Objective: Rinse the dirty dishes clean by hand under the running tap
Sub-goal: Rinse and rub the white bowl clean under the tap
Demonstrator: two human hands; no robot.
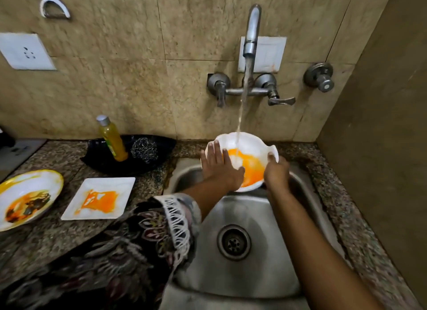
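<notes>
A white bowl [250, 145] smeared with orange sauce is held tilted over the steel sink [242, 275], under the stream from the tap [251, 32]. My right hand [276, 172] grips the bowl's right rim. My left hand [219, 164] lies flat with straight fingers inside the bowl on its left side, thumb in the orange residue. On the counter to the left lie a white square plate [76, 205] with orange stains and a round yellow-rimmed plate [48, 180] with orange and dark leftovers.
A black dish [161, 148] behind the plates holds a yellow soap bottle [112, 138] and a steel scrubber [144, 150]. The tap handles [280, 100] jut from the tiled wall. A granite counter [335, 194] rims the sink; a wall closes the right side.
</notes>
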